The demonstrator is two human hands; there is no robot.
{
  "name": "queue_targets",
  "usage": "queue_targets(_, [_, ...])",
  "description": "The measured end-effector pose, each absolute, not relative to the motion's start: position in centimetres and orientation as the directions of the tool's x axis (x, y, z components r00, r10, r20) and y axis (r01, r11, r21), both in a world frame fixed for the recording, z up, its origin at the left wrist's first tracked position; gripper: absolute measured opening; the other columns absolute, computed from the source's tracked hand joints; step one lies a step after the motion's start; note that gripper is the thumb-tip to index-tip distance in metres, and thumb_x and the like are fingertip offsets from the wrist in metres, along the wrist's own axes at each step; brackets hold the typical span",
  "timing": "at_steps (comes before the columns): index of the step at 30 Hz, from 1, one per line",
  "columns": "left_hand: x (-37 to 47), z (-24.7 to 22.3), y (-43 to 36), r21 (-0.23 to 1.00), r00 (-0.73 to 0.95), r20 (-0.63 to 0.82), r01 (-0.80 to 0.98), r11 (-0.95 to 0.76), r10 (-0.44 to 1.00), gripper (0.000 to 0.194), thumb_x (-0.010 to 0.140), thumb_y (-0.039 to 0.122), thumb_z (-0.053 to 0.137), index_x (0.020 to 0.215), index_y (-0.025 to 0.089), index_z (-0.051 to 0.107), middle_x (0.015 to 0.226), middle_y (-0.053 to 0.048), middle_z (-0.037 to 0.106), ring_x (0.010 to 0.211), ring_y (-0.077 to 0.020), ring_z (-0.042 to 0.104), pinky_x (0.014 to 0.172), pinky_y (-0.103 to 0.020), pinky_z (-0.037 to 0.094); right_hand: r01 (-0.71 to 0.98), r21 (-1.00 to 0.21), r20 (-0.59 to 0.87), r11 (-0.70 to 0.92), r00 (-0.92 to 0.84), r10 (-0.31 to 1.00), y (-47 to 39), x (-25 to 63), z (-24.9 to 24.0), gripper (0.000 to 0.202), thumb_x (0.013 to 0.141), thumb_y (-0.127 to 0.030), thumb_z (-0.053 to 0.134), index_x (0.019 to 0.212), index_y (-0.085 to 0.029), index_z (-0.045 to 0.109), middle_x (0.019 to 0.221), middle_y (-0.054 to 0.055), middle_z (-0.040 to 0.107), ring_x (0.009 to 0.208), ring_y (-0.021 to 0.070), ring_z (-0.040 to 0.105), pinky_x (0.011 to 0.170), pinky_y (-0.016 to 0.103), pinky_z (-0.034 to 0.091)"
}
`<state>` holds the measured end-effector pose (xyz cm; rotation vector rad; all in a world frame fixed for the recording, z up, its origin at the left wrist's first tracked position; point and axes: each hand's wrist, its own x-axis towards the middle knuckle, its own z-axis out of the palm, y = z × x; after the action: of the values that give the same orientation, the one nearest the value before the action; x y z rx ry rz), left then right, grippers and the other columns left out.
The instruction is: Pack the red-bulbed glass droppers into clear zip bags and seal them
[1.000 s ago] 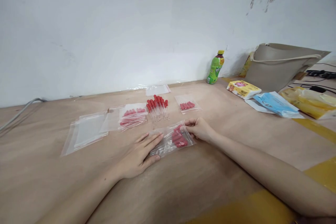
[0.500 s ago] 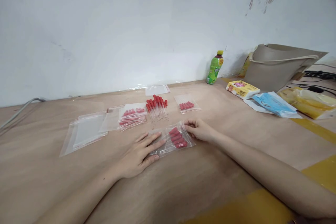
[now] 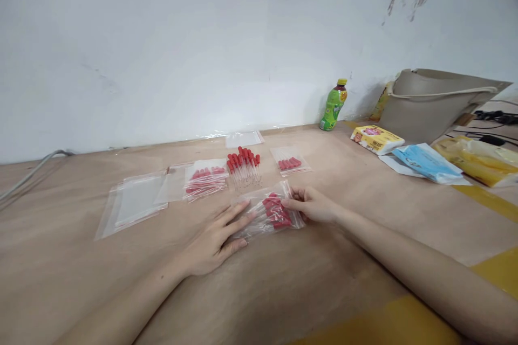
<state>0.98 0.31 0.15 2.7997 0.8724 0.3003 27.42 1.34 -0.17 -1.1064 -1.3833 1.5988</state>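
Observation:
A clear zip bag (image 3: 259, 226) with several red-bulbed droppers (image 3: 277, 210) in it lies on the brown table covering. My left hand (image 3: 216, 237) rests flat on the bag's left end, fingers spread. At the right end, my right hand (image 3: 309, 204) pinches the bag's zip edge between thumb and fingers, and that edge is slightly raised. Just behind the bag is a pile of loose droppers (image 3: 245, 164) with red bulbs and clear stems. To its left sits a stack of filled zip bags (image 3: 206, 178); another filled bag (image 3: 290, 161) lies behind my right hand.
Flat zip bags (image 3: 140, 199) lie at the left, and one more (image 3: 244, 139) near the wall. At the back right stand a green bottle (image 3: 334, 105), a tissue pack (image 3: 376, 139), a blue packet (image 3: 429, 163) and a grey bin (image 3: 429, 108). A cable (image 3: 36, 170) runs at far left.
My right hand has taken a firmer pinch on the bag's right edge, thumb now over it near the red bulbs, and lifted it slightly. My left hand has stayed in place.

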Motion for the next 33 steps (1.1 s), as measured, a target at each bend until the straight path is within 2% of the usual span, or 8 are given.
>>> queue_targets(4, [0.8, 0.0, 0.3, 0.28, 0.775, 0.148, 0.562, -0.778, 0.614, 0.055, 0.093, 0.033, 0.037, 0.141, 0.03, 0.011, 0.147, -0.001, 0.011, 0.133, -0.0238, 0.016, 0.105, -0.043, 0.025, -0.163, -0.978, -0.076, -0.131, -0.306, 0.949, 1.8, 29.4, 1.3, 0.02, 0.067, -0.03, 0.066, 0.08, -0.016, 0.061, 0.073, 0.002, 0.067, 0.061, 0.0125, 0.062, 0.058, 0.025, 0.049])
queue_targets(10, [0.8, -0.3, 0.3, 0.25, 0.779, 0.118, 0.577, -0.777, 0.616, 0.052, 0.092, 0.037, 0.037, 0.14, 0.03, 0.018, 0.143, -0.002, 0.026, 0.13, -0.0218, 0.026, 0.106, -0.044, 0.023, -0.262, -0.963, 0.015, 0.054, 0.148, 0.989, 5.5, 32.1, 3.5, 0.006, 0.073, -0.018, 0.055, 0.075, -0.015, 0.061, 0.071, 0.003, 0.066, 0.057, 0.0111, 0.061, 0.051, 0.021, 0.049])
queue_targets(14, [0.9, -0.3, 0.4, 0.252, 0.779, 0.13, 0.573, -0.78, 0.614, 0.05, 0.092, 0.038, 0.037, 0.139, 0.029, 0.021, 0.141, -0.003, 0.031, 0.129, -0.0216, 0.029, 0.105, -0.044, 0.024, -0.321, -0.941, 0.021, 0.112, 0.274, 0.962, 8.9, 30.2, 2.6, 0.007, 0.074, -0.011, 0.051, 0.074, -0.017, 0.055, 0.074, 0.002, 0.065, 0.065, 0.0118, 0.063, 0.058, 0.023, 0.053])
queue_targets(21, [1.0, -0.1, 0.3, 0.263, 0.782, 0.119, 0.57, -0.779, 0.612, 0.048, 0.092, 0.039, 0.038, 0.137, 0.028, 0.026, 0.141, -0.002, 0.031, 0.129, -0.0215, 0.028, 0.105, -0.043, 0.024, -0.249, -0.961, -0.183, -0.12, 0.246, 0.952, 10.7, 26.8, -0.7, 0.004, 0.075, -0.015, 0.056, 0.073, -0.016, 0.052, 0.063, 0.002, 0.062, 0.056, 0.0107, 0.061, 0.052, 0.022, 0.055])
queue_targets(24, [1.1, -0.3, 0.0, 0.272, 0.771, 0.182, 0.557, -0.785, 0.61, 0.043, 0.091, 0.037, 0.04, 0.132, 0.026, 0.037, 0.134, -0.004, 0.042, 0.123, -0.0217, 0.038, 0.102, -0.041, 0.03, -0.167, -0.949, -0.295, -0.269, 0.159, 0.942, 9.6, 27.7, -1.0, 0.02, 0.075, -0.031, 0.06, 0.065, -0.015, 0.052, 0.048, 0.004, 0.056, 0.042, 0.0124, 0.056, 0.038, 0.024, 0.05])
queue_targets(27, [0.2, 0.1, 0.7, 0.253, 0.592, 0.41, 0.657, -0.71, 0.694, 0.026, 0.09, 0.034, 0.041, 0.104, 0.021, 0.058, 0.106, -0.006, 0.06, 0.102, -0.0209, 0.053, 0.09, -0.036, 0.04, -0.045, -0.942, -0.336, -0.333, 0.128, 0.933, 8.4, 29.1, -1.0, 0.03, 0.076, -0.04, 0.058, 0.061, -0.016, 0.05, 0.043, 0.003, 0.053, 0.037, 0.0102, 0.052, 0.032, 0.019, 0.045])
queue_targets(29, [-1.3, 1.0, 1.9, 0.24, 0.34, 0.563, 0.805, -0.543, 0.753, 0.026, 0.089, 0.034, 0.039, 0.085, 0.018, 0.06, 0.089, -0.007, 0.06, 0.091, -0.0216, 0.055, 0.085, -0.036, 0.042, -0.012, -0.955, -0.295, -0.296, 0.121, 0.948, 7.7, 29.6, -1.1, 0.026, 0.077, -0.035, 0.057, 0.062, -0.016, 0.049, 0.045, 0.001, 0.054, 0.036, 0.0073, 0.051, 0.033, 0.015, 0.042])
queue_targets(33, [-6.1, 2.7, 5.2, 0.205, -0.086, 0.48, 0.979, -0.017, 0.873, 0.028, 0.084, 0.041, 0.044, 0.093, 0.017, 0.057, 0.091, -0.01, 0.057, 0.097, -0.0284, 0.051, 0.086, -0.041, 0.038, 0.013, -0.994, -0.108, -0.11, 0.104, 0.989, 6.8, 29.4, -1.5, 0.021, 0.076, -0.031, 0.057, 0.062, -0.017, 0.047, 0.048, -0.003, 0.053, 0.032, 0.0032, 0.043, 0.029, 0.012, 0.031])
